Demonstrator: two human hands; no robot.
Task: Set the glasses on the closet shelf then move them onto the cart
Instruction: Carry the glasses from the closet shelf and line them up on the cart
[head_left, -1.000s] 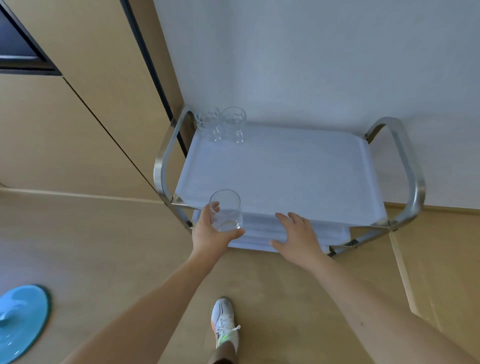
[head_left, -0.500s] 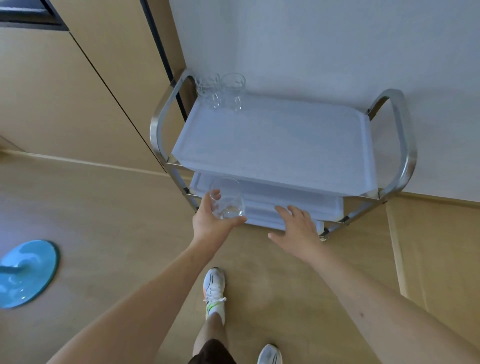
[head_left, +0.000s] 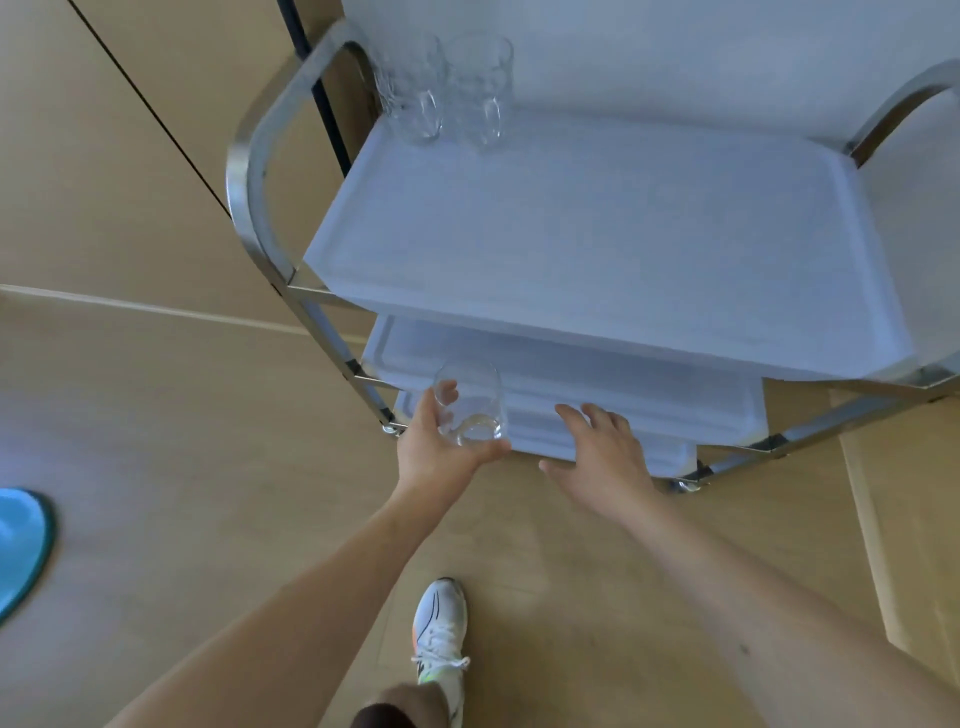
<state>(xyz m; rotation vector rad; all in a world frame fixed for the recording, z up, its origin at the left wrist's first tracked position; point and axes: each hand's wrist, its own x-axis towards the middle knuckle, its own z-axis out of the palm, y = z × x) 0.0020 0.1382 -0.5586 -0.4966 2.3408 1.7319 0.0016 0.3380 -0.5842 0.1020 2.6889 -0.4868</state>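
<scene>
My left hand (head_left: 441, 454) grips a clear tumbler (head_left: 470, 405) from below and the side, holding it in front of the cart's lower shelves (head_left: 597, 395). My right hand (head_left: 605, 457) hovers beside it with fingers spread and relaxed, holding nothing. Two more clear glasses (head_left: 449, 88) stand together at the far left corner of the cart's white top tray (head_left: 597, 244). The cart (head_left: 254, 171) has steel tube handles at both ends.
The cart stands against a white wall (head_left: 675, 47), with wooden closet panels (head_left: 104, 156) to its left. A blue round object (head_left: 21, 545) lies on the wooden floor at far left. My white shoe (head_left: 441, 629) is below the hands.
The view has dropped and closed in on the cart. Both hands now sit level with the lower shelves rather than the top tray's front edge; the left still holds the tumbler.
</scene>
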